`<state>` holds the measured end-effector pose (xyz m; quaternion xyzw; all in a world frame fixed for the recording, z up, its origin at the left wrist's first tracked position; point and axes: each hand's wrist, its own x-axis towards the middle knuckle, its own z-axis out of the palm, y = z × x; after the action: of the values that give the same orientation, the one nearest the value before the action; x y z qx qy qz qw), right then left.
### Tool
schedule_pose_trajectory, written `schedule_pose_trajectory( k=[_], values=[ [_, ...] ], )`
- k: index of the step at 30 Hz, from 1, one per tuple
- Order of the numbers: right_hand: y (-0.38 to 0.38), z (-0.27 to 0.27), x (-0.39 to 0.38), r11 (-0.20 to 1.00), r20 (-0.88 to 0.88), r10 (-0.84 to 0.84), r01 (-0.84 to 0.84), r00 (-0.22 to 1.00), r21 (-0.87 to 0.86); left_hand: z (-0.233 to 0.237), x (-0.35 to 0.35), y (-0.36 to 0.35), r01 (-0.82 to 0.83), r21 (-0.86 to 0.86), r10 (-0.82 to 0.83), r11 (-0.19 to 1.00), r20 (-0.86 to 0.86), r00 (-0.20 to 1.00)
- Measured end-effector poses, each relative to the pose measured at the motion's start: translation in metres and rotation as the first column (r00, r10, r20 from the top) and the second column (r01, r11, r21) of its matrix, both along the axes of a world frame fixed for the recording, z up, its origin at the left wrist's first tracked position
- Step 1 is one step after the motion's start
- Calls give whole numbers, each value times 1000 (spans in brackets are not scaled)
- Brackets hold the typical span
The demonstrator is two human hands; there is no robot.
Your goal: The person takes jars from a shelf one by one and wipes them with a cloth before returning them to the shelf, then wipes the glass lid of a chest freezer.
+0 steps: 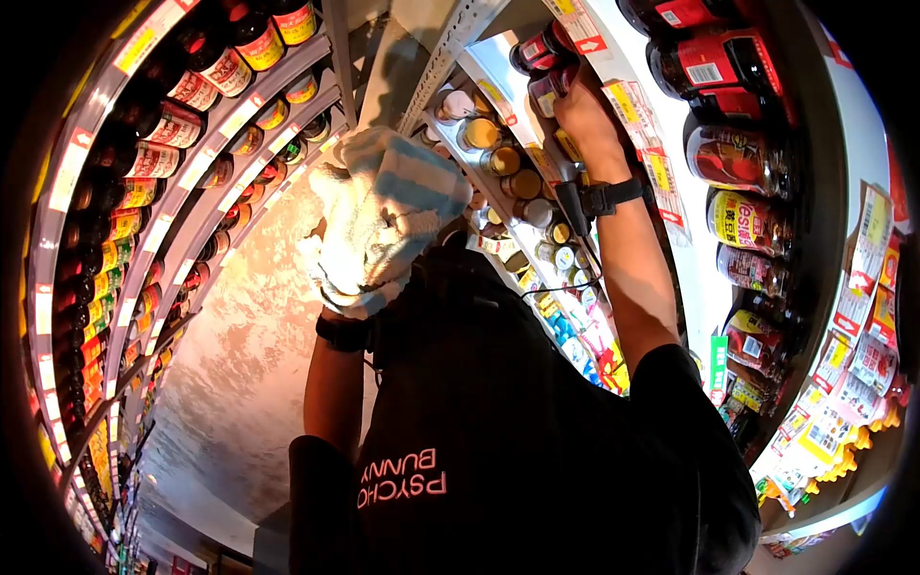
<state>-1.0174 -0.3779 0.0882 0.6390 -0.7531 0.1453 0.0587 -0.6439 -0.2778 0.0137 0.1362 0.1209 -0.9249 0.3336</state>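
Observation:
A white and blue-grey striped towel (393,206) hangs bunched over my left hand, which is wrapped in it below the black wrist strap; most of its fingers are hidden. Up at the right-hand shelf, my right hand (586,125) is closed around a small dark jar (546,91) with a pale label. Beside that jar stands another dark jar with a red label (539,50). My right wrist carries a black strap (613,196) with a small device and a thin cable.
Shelves of labelled jars (738,158) rise close on my right, with price tags (659,172) along their edges. Jars with yellow lids (479,134) stand on a lower shelf ahead. Rows of dark bottles (177,125) line the shelves on my left, beside a mottled floor (240,364).

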Motion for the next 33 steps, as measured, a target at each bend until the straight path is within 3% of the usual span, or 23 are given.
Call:
schedule_pose_trajectory(
  k=[1, 2, 3, 4, 5, 6, 9, 13, 14, 15, 16, 17, 18, 19, 20, 22, 25, 27, 28, 29, 31, 33],
  values=[
    [-2, 2, 5, 998, -14, 15, -16, 1000, -67, 2, 3, 1, 7, -30, -4, 1000, 117, 993],
    [1, 7, 6, 997, 11, -58, 57, 998, 49, 4, 4, 0, 21, -58, -7, 998, 232, 973],
    [2, 10, 10, 997, 9, -53, 53, 999, 49, 4, 1, -5, 16, -58, -2, 998, 230, 973],
    [5, 11, 14, 990, 43, -99, 94, 994, 104, 11, -5, -15, 60, -80, -70, 995, -125, 990],
    [8, 19, 25, 978, 74, -149, 135, 986, 160, 14, -9, -20, 95, -117, -139, 989, -462, 876],
    [13, 29, 36, 961, 55, -202, 187, 978, 205, 11, -7, -17, 96, -115, -139, 989, -462, 876],
    [17, 16, 29, 989, -41, -105, 109, 994, 97, -5, -3, -8, 80, -18, -82, 997, -196, 977],
    [30, 41, 51, 922, 23, -227, 207, 974, 327, -9, -12, -7, 53, -235, -31, 970, 97, 995],
    [43, 35, 55, 978, -9, -120, 120, 993, 168, -9, -16, -10, 59, -317, -8, 946, 158, 987],
    [56, 26, 55, 998, -72, -44, 46, 996, 33, -13, -21, -13, 71, -468, 41, 881, 225, 973],
    [69, 34, 65, 1000, 39, -9, 8, 999, 25, -22, -29, -19, 82, -644, 138, 760, 284, 949],
    [84, 46, 78, 1000, 149, 24, -26, 989, 15, -43, -44, -31, 88, -854, 329, 513, 290, 899],
    [93, 59, 89, 997, 230, 72, -77, 970, 12, -81, -63, -40, 70, -991, 600, 111, 123, 790],
    [104, 76, 101, 992, 313, 111, -122, 943, 16, -26, -67, -40, 147, -940, 511, 307, 293, 808],
    [111, 99, 121, 989, 411, 42, -96, 911, 113, 17, -73, -37, 222, -883, 455, 414, 412, 789],
    [124, 105, 143, 994, 446, 84, -107, 891, 27, 50, -82, -47, 307, -811, 381, 498, 523, 762],
    [129, 123, 154, 987, 518, 127, -159, 846, 19, 79, -69, -54, 347, -786, 341, 511, 557, 757],
    [131, 127, 157, 980, 559, 143, -197, 817, 39, 96, -50, -42, 206, -932, 447, 298, 327, 833],
    [130, 129, 154, 948, 611, 234, -316, 756, 28, 98, -44, -39, 125, -976, 477, 181, 198, 857],
    [130, 131, 153, 902, 662, 317, -432, 679, 12, 96, -40, -36, 146, -979, 501, 144, 199, 842],
    [126, 134, 153, 873, 709, 318, -486, 629, 39, 87, -36, -29, 225, -967, 556, 121, 254, 791],
    [123, 128, 150, 889, 969, 153, -456, 194, -50, 79, -39, -19, 289, -951, 622, 109, 292, 726]
  ],
)
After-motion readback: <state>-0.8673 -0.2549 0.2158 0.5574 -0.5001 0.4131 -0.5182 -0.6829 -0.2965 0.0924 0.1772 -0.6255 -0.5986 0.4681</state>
